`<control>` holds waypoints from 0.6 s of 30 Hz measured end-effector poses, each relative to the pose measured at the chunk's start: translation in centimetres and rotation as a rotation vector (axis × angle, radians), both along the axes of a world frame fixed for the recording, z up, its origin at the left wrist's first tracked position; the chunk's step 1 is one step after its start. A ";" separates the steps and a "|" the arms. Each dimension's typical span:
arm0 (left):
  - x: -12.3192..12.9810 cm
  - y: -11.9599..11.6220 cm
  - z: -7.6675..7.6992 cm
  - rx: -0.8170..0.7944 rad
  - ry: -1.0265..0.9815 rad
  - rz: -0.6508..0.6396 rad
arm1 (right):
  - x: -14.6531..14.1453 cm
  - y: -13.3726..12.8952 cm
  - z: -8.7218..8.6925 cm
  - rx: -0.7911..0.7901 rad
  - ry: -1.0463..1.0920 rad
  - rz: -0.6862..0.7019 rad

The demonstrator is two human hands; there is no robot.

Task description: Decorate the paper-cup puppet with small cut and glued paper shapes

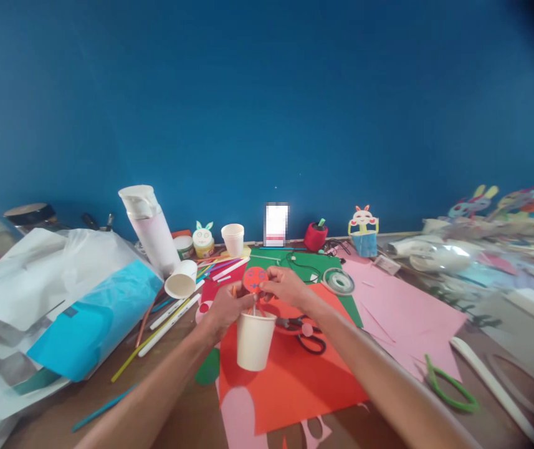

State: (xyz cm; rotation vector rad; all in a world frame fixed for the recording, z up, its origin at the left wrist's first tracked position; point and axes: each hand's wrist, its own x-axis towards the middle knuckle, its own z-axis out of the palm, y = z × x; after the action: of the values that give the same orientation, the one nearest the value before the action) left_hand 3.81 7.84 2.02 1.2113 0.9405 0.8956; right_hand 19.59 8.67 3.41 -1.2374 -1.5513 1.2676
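Note:
A round orange paper face point(253, 280) with blue drawn features is above a white paper cup point(255, 343). My right hand point(288, 288) pinches the face's right edge. A thin pale stick point(255, 307) runs down from below the face into the cup's mouth. My left hand point(230, 307) is closed with its fingertips at this stick, just over the cup's left rim. What lies inside the cup is hidden. The cup stands upright on orange paper point(295, 380). Black-handled scissors point(311, 342) lie just right of the cup, partly under my right forearm.
Pink sheets point(416, 305), a tape roll point(339, 281) and a green pipe cleaner point(451, 390) lie to the right. A tipped paper cup point(181, 280), markers point(168, 327) and a white flask point(149, 231) are at left. A phone point(276, 224) leans on the blue wall.

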 end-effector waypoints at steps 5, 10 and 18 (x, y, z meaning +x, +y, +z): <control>0.0 0.0 0.0 -0.014 -0.053 -0.044 | 0.5 0.1 0.5 0.025 0.024 -0.036; -0.1 0.0 -0.2 -0.024 -0.085 -0.063 | 0.3 0.2 0.2 0.024 0.048 -0.042; -0.1 0.1 -0.4 -0.020 -0.067 -0.049 | 0.0 -0.1 0.3 0.009 0.074 -0.021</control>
State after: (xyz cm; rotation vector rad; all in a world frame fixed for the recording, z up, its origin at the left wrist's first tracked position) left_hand 3.67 7.97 1.64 1.1754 0.8605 0.8808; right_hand 19.55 8.59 3.71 -1.1849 -1.4855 1.2779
